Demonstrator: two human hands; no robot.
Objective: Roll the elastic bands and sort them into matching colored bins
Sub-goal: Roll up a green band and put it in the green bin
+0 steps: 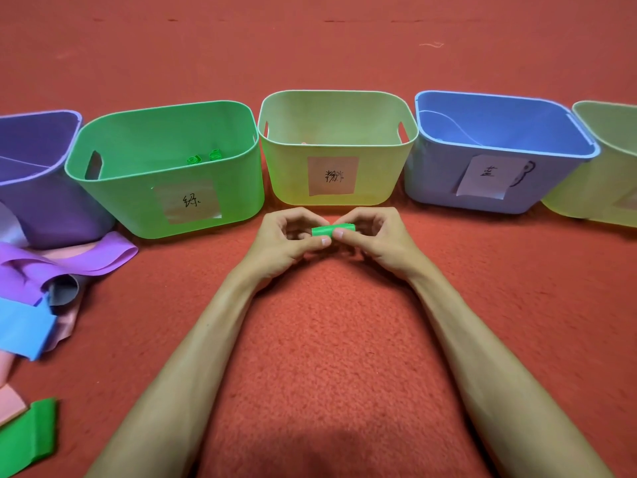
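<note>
2 curled hands (pixel 286 238) (pixel 377 236) around green roll (pixel 331 231)

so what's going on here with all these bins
A person holds a green elastic band wound into a small roll, with the left hand and the right hand each pinching an end in front of the bins. Two green rolls already lie in the green bin. A pile of unrolled bands in purple, pink, blue and green lies to the person's left, by the purple bin.
</note>
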